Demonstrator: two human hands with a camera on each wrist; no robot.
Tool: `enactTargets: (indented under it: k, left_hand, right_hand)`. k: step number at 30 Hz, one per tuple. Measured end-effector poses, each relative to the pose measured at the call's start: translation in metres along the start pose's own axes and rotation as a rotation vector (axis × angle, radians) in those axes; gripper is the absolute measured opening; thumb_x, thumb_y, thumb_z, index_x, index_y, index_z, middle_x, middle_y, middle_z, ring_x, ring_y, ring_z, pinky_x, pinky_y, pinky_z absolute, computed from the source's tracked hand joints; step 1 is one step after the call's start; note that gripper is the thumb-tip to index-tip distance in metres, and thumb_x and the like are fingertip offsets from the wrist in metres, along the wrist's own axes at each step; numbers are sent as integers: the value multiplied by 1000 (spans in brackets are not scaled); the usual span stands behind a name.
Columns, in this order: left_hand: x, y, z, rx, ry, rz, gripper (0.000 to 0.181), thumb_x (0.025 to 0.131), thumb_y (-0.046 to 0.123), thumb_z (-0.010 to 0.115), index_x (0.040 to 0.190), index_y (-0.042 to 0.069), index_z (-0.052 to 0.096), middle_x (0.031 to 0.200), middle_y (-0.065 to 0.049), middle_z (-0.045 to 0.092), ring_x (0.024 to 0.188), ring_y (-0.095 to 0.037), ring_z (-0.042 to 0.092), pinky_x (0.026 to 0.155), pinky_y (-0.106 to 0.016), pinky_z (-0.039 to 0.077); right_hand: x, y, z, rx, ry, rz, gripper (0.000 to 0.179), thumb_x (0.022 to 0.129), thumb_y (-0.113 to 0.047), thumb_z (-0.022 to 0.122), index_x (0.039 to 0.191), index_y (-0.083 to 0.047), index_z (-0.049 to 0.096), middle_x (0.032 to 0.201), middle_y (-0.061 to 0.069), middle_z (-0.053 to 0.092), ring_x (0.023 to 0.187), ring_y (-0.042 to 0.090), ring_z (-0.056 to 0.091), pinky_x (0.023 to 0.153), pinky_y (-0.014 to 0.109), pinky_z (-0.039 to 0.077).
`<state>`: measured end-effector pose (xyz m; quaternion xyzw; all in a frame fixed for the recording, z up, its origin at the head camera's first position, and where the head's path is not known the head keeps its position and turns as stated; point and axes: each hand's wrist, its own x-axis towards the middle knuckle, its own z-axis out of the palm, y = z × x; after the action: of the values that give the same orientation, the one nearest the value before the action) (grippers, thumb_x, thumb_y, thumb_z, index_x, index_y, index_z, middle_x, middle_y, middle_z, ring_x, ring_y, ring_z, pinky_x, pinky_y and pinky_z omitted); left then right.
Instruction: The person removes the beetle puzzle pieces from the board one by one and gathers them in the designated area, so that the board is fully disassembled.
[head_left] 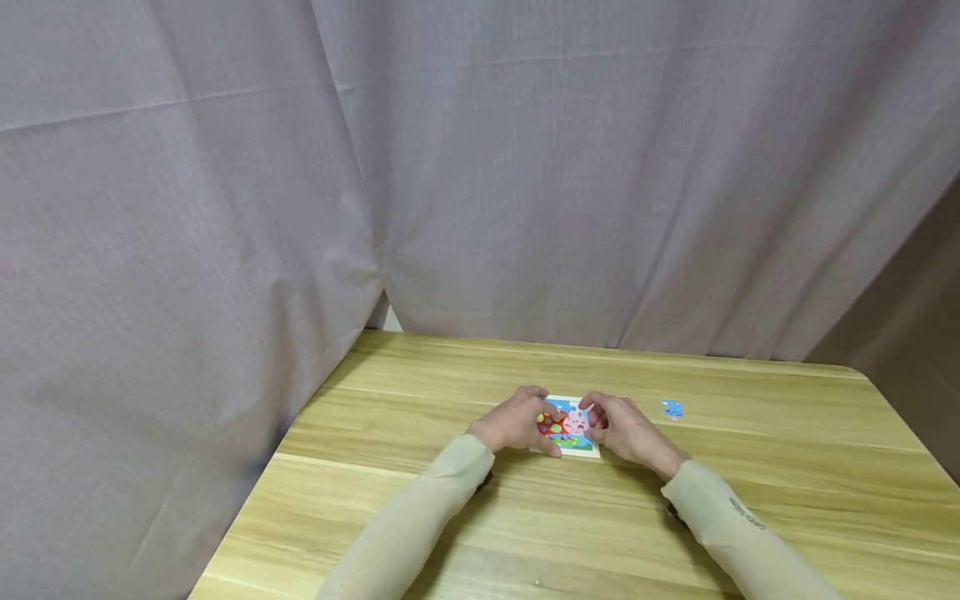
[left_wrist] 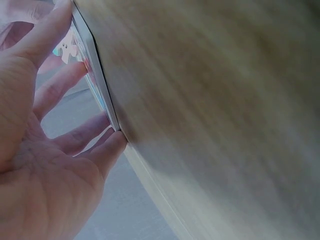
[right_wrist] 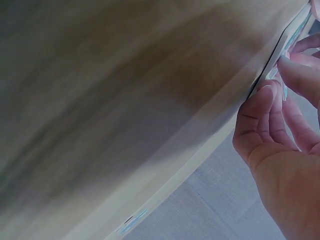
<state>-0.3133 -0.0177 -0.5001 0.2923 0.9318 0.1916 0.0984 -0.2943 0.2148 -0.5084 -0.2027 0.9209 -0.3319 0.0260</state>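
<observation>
A small jigsaw puzzle tray [head_left: 583,454] with a white rim lies flat on the table, showing a pink cartoon pig in red on blue and green. My left hand [head_left: 516,421] holds the tray at its left side, thumb by the near edge and fingers spread toward the far edge; one fingertip reaches onto the picture. From the other side, my right hand [head_left: 628,429] pinches a puzzle piece [right_wrist: 285,91] over the tray's right part. That piece is mostly hidden behind the fingers. A patch of pink picture [left_wrist: 67,48] shows between the hands in the left wrist view.
A loose blue puzzle piece [head_left: 672,408] lies on the wooden table [head_left: 600,533] to the right of my right hand. Grey curtains [head_left: 525,167] hang behind the table's far edge and along its left side.
</observation>
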Motion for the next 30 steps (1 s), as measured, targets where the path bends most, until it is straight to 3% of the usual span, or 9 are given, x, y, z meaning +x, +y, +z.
enactTargets:
  k: [13,18,25,30]
  left_hand:
    - [0,-1,1,8,3,3,62,85,44,95,140,22,76,168,-11,53,161,-29,43,133,-41,41]
    - [1,-1,1,15,-4,3,69,86,44,94,147,22,71,169,-12,51,161,-29,43,133,-41,42]
    - [3,-1,3,84,2,-29,93,84,51,94,156,5,57,170,-10,51,160,-25,45,134,-34,40]
    - [5,-1,4,78,-4,-61,96,83,52,95,156,3,57,172,-8,48,161,-23,44,133,-31,39]
  right_hand:
    - [-1,-1,-1,-12,-12,0,28,88,6,81,114,4,72,88,4,70,81,10,61,69,20,53]
    - [-1,-1,-2,-20,-15,13,27,89,4,81,115,7,73,88,4,71,81,11,62,69,20,54]
    - [0,1,-3,-24,-23,43,28,93,4,77,119,10,72,89,4,69,83,12,61,71,20,53]
    - [-1,1,-4,-20,-21,42,28,93,3,77,120,10,72,90,5,70,83,11,61,71,20,53]
